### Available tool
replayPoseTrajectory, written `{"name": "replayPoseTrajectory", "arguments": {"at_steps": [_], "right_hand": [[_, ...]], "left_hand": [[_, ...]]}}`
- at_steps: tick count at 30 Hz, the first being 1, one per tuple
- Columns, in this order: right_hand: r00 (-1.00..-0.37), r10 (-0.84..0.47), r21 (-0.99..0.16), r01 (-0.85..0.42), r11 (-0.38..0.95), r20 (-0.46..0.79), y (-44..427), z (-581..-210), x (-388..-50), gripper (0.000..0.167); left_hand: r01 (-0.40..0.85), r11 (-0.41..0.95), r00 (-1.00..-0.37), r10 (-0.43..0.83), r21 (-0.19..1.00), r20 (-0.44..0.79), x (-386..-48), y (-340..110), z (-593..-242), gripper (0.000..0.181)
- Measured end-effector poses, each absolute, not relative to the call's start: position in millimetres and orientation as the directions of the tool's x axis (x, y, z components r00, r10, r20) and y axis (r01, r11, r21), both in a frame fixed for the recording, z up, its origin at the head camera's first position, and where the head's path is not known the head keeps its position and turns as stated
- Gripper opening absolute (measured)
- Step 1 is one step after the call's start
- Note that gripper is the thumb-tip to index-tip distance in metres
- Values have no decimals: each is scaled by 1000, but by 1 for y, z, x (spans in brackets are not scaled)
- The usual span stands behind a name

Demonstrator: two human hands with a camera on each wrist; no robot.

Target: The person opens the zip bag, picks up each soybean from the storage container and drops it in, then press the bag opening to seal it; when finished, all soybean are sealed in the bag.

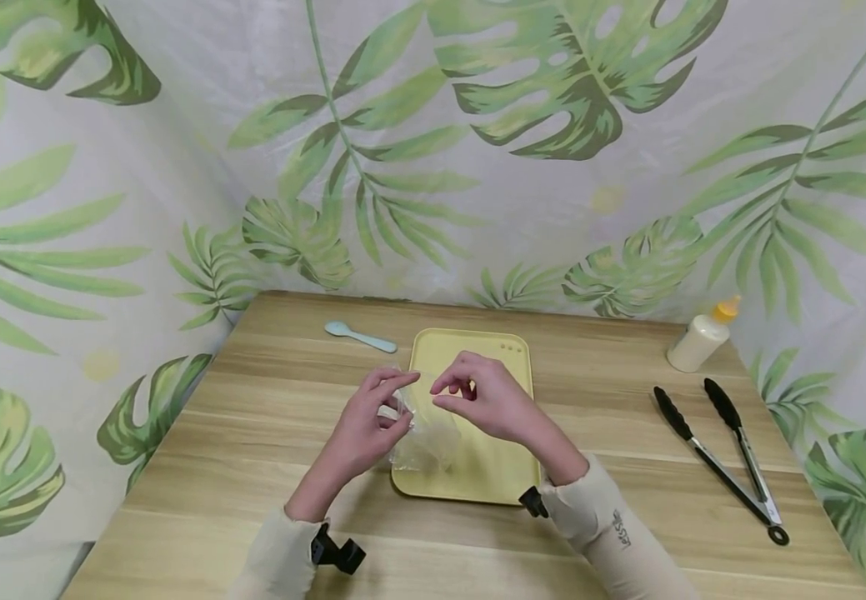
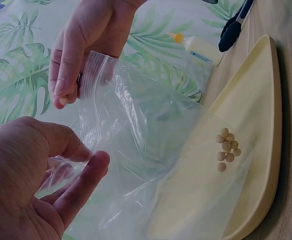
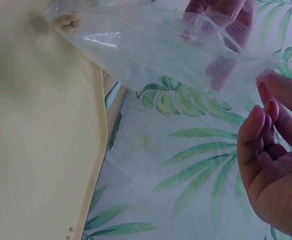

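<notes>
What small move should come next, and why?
Perhaps run the right hand along the zip strip of the clear bag, checking its seal: the left hand grips near its mouth, tan balls lie in the far end, and whether it's closed is unclear.

leaf-print curtain [image 1: 417, 125] behind — wood-grain table [image 1: 267, 400]

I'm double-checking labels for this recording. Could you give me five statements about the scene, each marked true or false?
1. The blue spoon lies on the yellow tray. False: the spoon lies on the table, left of the tray.
2. The left hand holds a clear bag. True.
3. The tongs are closed. False: their arms are spread apart.
4. Small tan balls are inside the bag. True.
5. The bottle has an orange top. True.
</notes>
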State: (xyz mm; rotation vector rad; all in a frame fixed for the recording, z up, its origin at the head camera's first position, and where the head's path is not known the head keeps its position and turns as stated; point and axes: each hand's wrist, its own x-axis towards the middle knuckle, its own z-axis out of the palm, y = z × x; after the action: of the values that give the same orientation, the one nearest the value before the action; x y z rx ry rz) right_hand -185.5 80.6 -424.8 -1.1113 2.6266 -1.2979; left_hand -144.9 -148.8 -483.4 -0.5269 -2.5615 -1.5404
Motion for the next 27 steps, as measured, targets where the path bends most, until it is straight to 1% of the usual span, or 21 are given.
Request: {"name": "replayPoseTrajectory", "arguments": {"at_steps": [6, 11, 15, 20, 24, 27], "right_hand": [[-764, -584, -692, -578, 432, 274, 86, -420, -189, 9], [-811, -513, -709, -535, 459, 280, 102, -410, -201, 8], [-858, -444, -729, -474, 494, 258, 121, -409, -221, 13], [-928, -330, -767, -337, 546, 173, 153, -424, -249, 23], [-958, -264, -779, -246, 576, 108, 172, -445, -267, 26], [-971, -232, -804, -181, 566, 55, 183, -465, -280, 28]], "left_hand": [[353, 429, -932, 240, 831, 272, -145, -149, -483, 54], [362, 429, -929, 239, 827, 283, -146, -150, -482, 55], [370, 425, -926, 235, 826, 294, -147, -151, -481, 56], [374, 423, -925, 235, 826, 298, -144, -151, -481, 56], [388, 419, -920, 231, 821, 317, -141, -151, -481, 57], [391, 419, -918, 232, 820, 320, -141, -151, -480, 57]]}}
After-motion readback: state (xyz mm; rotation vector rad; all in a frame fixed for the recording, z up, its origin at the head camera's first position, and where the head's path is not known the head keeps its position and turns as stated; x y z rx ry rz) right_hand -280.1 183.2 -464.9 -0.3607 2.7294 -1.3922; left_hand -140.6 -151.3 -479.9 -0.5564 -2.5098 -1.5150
